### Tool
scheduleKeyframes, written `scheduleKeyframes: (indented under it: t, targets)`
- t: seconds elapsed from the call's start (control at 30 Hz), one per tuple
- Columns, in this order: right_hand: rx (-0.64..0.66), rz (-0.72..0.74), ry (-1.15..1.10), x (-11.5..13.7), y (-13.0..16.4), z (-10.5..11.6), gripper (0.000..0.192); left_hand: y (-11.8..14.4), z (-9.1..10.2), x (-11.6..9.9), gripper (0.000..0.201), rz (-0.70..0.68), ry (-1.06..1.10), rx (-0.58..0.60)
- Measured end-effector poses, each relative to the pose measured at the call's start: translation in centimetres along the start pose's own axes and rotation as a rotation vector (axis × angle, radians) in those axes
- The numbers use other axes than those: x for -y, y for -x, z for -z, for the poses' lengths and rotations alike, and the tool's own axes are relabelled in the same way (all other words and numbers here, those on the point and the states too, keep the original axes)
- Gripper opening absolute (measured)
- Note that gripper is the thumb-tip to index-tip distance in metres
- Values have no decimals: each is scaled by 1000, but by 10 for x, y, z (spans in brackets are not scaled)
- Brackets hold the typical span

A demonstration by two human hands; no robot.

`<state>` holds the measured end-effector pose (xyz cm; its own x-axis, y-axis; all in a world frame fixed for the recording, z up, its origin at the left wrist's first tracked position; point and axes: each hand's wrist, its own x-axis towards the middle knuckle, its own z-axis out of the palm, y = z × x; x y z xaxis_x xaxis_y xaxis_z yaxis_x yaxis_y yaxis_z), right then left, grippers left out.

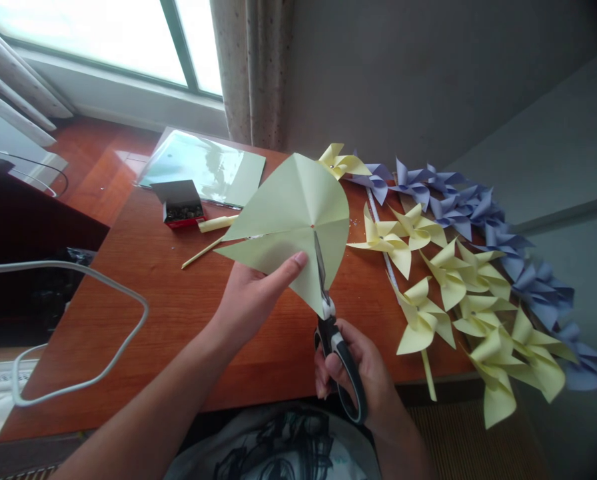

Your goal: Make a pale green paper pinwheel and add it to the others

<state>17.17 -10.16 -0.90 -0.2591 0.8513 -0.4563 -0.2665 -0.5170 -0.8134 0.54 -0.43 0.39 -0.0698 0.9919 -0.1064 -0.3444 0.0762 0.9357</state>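
Note:
A pale yellow sheet of paper (298, 200) with creases meeting at its middle is held up over the table. My left hand (263, 287) grips it from below, thumb on top and the other fingers hidden underneath. One slit runs in from the paper's left corner. In my right hand (353, 367) is a pair of scissors (351, 377) with black and white handles, my fingers through the loops. The blades lie along the crease at the near corner, their tips close to the small mark at the paper's centre.
Yellow pinwheels (421, 317) and purple pinwheels (451, 210) cover the table's right side. At the left are a small open box (183, 212) of dark pins, a rolled paper stick (203, 252) and a shiny plastic packet (203, 167). A white cable (128, 283) loops over the table's (158, 347) left edge.

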Motion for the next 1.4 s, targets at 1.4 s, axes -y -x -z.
scheduleKeyframes:
  t: [1.4]
  targets:
    - [-490,567,391,68,-25,62,32,-5,18,-16,34,533,138,511]
